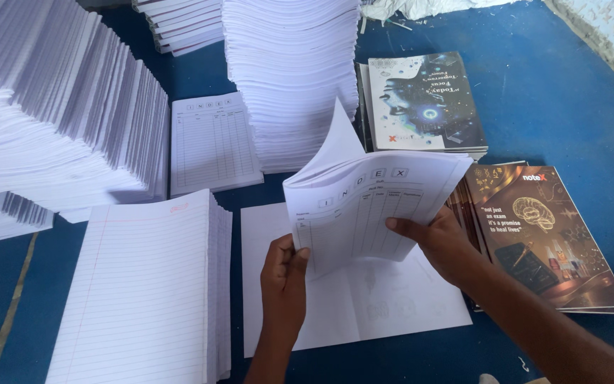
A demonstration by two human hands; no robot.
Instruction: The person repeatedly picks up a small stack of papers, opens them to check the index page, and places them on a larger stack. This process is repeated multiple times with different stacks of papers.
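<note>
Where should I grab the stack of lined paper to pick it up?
Probably by its long side edges, one hand from each side. The stack of lined paper lies flat, thick and loose on the blue floor, so gripping both sides should keep the sheets together.

A blue floor (556, 107) carries everything. Tall stacks of white sheets (51, 121) crowd its left side, another stack (289, 71) rises at the far middle. A printed index sheet (211, 142) lies between them. Ruled pages (143, 291) sit near-left, a white unfolded sheet (385, 299) centre, dark glossy notebook covers (428, 99) and brown ones (548, 235) right.
</note>
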